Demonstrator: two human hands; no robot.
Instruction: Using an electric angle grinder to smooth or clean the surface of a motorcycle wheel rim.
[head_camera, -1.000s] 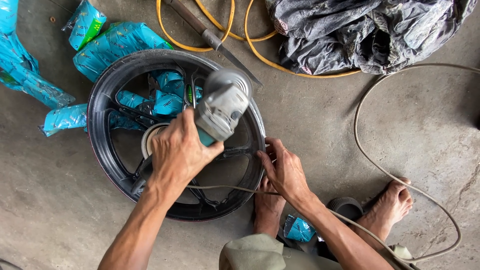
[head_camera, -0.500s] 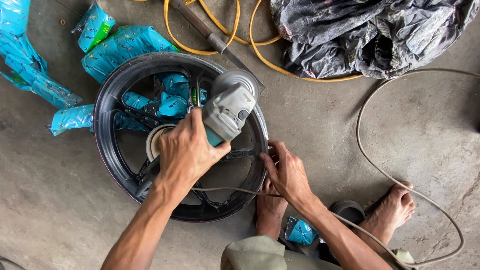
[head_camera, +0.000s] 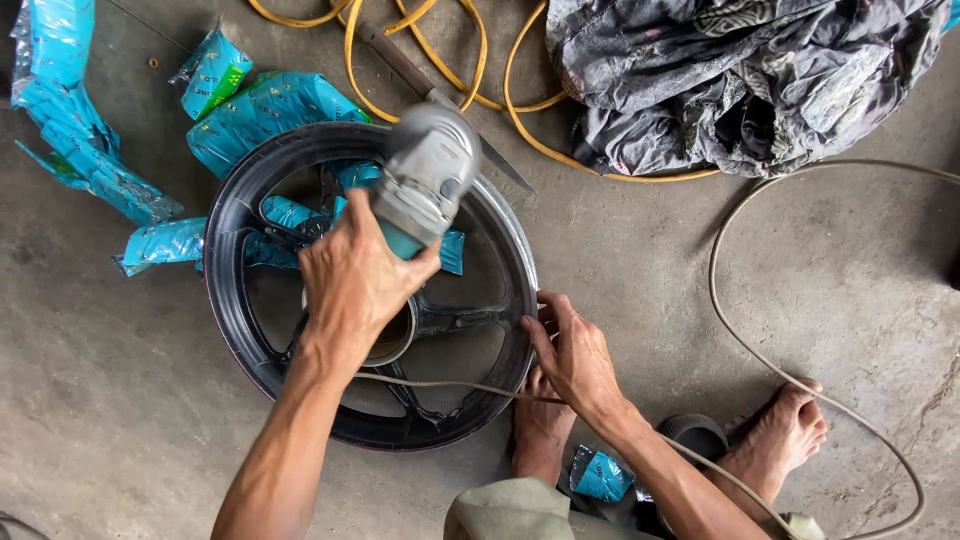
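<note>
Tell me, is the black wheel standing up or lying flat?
Lying flat: the black wheel rests on the concrete floor, its full circle facing up, right hand on its rim.

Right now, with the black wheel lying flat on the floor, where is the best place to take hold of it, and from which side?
Probably the rim of the black wheel, from above on its near right edge, where the right hand already rests. The wheel lies flat, so fingers can hook over the rim or around a spoke. The left hand holds the grinder above the far side, so stay clear of it.
</note>
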